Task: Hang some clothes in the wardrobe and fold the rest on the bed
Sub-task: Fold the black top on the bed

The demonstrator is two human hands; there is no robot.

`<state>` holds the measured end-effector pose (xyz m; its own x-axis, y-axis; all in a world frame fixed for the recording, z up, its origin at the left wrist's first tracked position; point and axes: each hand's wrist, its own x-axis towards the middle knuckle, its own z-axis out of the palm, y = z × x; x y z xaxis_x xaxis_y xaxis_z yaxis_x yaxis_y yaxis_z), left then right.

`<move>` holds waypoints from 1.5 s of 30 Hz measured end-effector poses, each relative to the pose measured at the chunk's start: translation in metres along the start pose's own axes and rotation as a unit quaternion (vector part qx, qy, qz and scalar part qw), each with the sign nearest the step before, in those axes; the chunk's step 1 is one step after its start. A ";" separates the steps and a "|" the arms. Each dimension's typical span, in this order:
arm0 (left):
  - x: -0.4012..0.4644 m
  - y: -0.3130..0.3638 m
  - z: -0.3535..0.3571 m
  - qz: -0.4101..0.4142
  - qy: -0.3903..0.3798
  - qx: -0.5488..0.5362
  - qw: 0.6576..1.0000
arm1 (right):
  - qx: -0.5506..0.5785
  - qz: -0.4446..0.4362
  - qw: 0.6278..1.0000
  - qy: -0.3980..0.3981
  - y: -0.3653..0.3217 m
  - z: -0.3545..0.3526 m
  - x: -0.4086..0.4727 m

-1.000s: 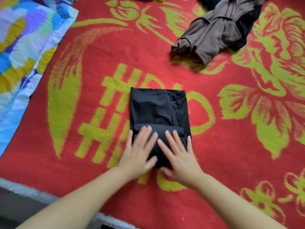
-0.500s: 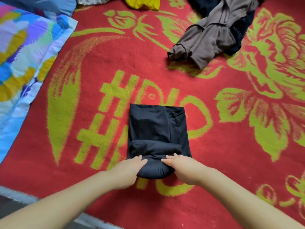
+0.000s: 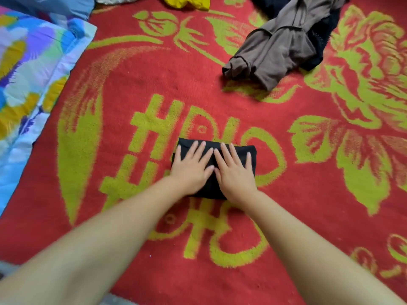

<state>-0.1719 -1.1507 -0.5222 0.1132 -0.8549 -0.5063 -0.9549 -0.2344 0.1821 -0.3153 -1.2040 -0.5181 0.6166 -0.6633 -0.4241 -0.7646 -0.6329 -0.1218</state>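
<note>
Nearest us, our two forearms reach forward side by side over the red and green blanket [image 3: 141,80]. Our left hand [image 3: 192,170] and right hand [image 3: 234,172] lie flat and close together, fingers straight and spread, thumbs nearly touching, both pressing down on the folded black garment [image 3: 252,158]. Neither hand grips anything.

The black garment sits directly under our palms, a compact bundle whose long axis runs left to right across us. Its near edge shows between our wrists and its far edge just past our fingertips. We judge this piece close to finished, and that lifting it will call for one hand at each short end, since both are equally near.

Farther out, beyond our right hand and well apart from it, a brown garment [image 3: 271,51] lies crumpled over something black [image 3: 317,49]; we judge it the likely next piece, nearer the right hand. Far to the left lies a multicoloured quilt [image 3: 33,69], and at the far edge a yellow cloth [image 3: 187,2].
</note>
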 end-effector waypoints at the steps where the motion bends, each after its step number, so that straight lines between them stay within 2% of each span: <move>1: -0.005 0.004 0.016 -0.013 -0.002 -0.023 1.000 | 0.009 0.017 1.000 -0.011 0.003 0.012 -0.004; 6: -0.009 -0.015 0.070 -0.084 0.072 -0.051 0.993 | 0.060 0.116 0.991 -0.022 0.049 0.055 -0.008; 10: -0.007 -0.012 0.067 -0.099 0.059 -0.065 0.991 | 0.052 0.131 0.987 -0.072 0.058 0.045 -0.006; 12: -0.020 -0.013 0.057 -0.048 0.080 -0.060 0.994 | 0.071 0.121 0.989 -0.038 0.050 0.030 -0.012; 14: -0.038 -0.017 0.051 0.061 0.104 0.005 0.993 | 0.074 0.041 0.996 0.033 0.038 0.025 -0.025; 16: -0.050 -0.022 0.055 0.132 0.094 0.070 0.984 | 0.058 -0.052 0.996 0.040 0.022 0.033 -0.040; 18: -0.049 -0.023 0.063 0.096 0.062 0.097 0.989 | 0.034 -0.053 0.998 0.001 0.008 0.045 -0.043; 20: -0.035 -0.018 0.065 0.058 0.052 0.123 0.989 | 0.019 -0.001 1.000 -0.015 0.001 0.055 -0.032; 23: -0.018 -0.010 0.065 0.047 0.065 0.124 0.989 | 0.025 0.035 0.999 0.006 -0.001 0.056 -0.015; 26: -0.019 -0.006 0.063 0.034 0.036 0.111 0.993 | 0.017 0.027 0.999 -0.021 0.000 0.049 -0.012; 30: -0.033 0.001 0.035 0.035 -0.011 0.111 0.993 | 0.030 0.024 0.997 -0.060 0.000 0.017 -0.017; 34: -0.055 0.001 -0.013 0.035 -0.034 0.109 0.993 | -0.002 0.003 0.998 -0.064 -0.013 -0.034 -0.028; 41: -0.139 -0.019 -0.077 0.017 0.040 0.093 0.995 | -0.034 -0.041 0.999 -0.005 -0.067 -0.111 -0.079; 45: -0.198 -0.033 -0.091 -0.021 0.072 0.087 0.993 | -0.053 -0.097 0.994 -0.005 -0.107 -0.141 -0.109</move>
<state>-0.1376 -1.0161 -0.3509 0.1798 -0.9067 -0.3815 -0.9802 -0.1977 0.0081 -0.2747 -1.1206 -0.3319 0.7484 -0.5209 -0.4106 -0.6070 -0.7875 -0.1072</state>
